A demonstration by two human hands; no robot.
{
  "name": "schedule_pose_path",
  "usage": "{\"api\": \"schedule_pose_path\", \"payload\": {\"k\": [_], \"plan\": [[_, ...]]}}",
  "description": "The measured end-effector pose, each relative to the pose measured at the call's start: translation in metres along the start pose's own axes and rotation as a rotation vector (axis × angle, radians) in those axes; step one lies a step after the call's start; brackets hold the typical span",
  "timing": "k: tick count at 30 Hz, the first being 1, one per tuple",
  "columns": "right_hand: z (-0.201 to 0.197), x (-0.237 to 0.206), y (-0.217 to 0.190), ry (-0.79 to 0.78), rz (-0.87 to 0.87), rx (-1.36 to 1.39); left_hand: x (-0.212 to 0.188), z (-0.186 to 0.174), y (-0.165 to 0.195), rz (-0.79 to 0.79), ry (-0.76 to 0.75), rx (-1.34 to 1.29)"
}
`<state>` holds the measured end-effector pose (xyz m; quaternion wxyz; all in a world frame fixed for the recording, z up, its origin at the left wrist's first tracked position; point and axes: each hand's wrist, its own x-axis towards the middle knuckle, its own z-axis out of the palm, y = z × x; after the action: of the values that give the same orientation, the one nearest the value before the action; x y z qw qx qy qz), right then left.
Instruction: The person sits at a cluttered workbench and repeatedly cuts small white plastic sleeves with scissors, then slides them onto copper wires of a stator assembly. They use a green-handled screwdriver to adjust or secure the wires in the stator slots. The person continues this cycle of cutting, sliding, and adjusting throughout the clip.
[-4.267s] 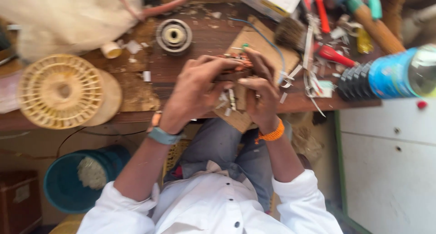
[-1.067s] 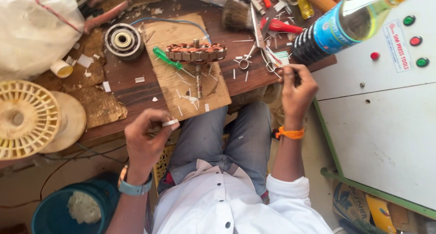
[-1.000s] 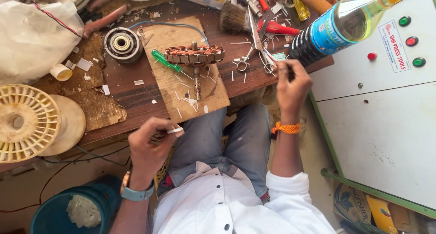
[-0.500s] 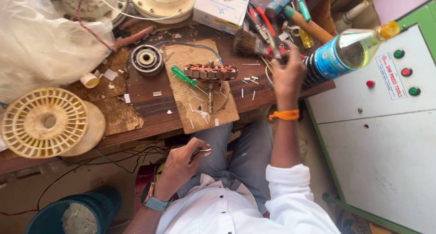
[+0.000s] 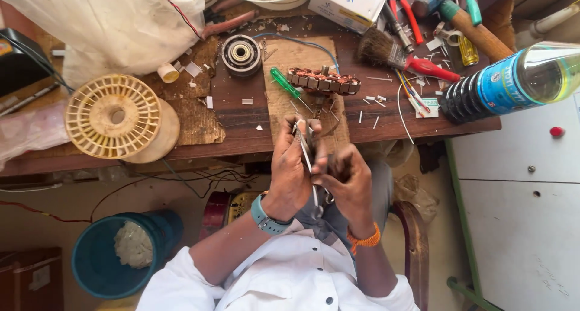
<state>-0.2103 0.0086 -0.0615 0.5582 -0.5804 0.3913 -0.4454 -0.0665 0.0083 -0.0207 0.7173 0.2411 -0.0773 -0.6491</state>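
Both hands meet just below the near edge of the bench [image 5: 181,145], over the person's lap. The left hand [image 5: 290,172] is closed around a thin metal tool, probably scissors or pliers [image 5: 307,151]; the view is too tight to say which. Its slim shaft runs from above the fingers down toward the lap. The right hand [image 5: 349,181] curls in beside it, touching the left, fingers pinched on something small by the tool; what it pinches is hidden, so that grip is shut on a thing I cannot name. Holding the work close to the body and low likely steadies it for fine cutting or trimming.

On the bench, far from the hands, a wound copper stator core [image 5: 323,81] lies on a cardboard sheet [image 5: 305,105], which seems to serve as a work pad. A green-handled screwdriver [image 5: 284,84] lies just left of the core, tip toward it. Small white slips [image 5: 374,109] lie scattered near the core's right. A round bearing housing [image 5: 241,55] sits farther left. A cream plastic spool [image 5: 115,116] rests at the left, near a white cloth [image 5: 115,21]. At far right: a brush [image 5: 386,50], red-handled tools [image 5: 411,12], a wooden-handled hammer [image 5: 477,30], and a blue-labelled bottle [image 5: 513,81] lying on its side. A teal bucket [image 5: 124,253] stands on the floor at the left.
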Motion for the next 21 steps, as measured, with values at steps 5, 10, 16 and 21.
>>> {"api": "schedule_pose_path", "payload": {"k": [5, 10, 16, 21], "plan": [[0.014, -0.043, 0.007, 0.070, -0.160, -0.162, 0.000, 0.003, 0.011, 0.065, -0.085, -0.078], [0.021, -0.056, -0.003, 0.092, 0.015, -0.088, 0.005, 0.000, 0.007, 0.141, -0.040, -0.019], [-0.017, -0.046, 0.005, -0.179, 0.266, -0.093, -0.001, 0.007, -0.005, 0.013, -0.094, 0.026], [-0.050, -0.056, 0.023, -0.188, 0.449, 0.183, -0.004, 0.003, 0.000, 0.015, -0.132, 0.467]]}}
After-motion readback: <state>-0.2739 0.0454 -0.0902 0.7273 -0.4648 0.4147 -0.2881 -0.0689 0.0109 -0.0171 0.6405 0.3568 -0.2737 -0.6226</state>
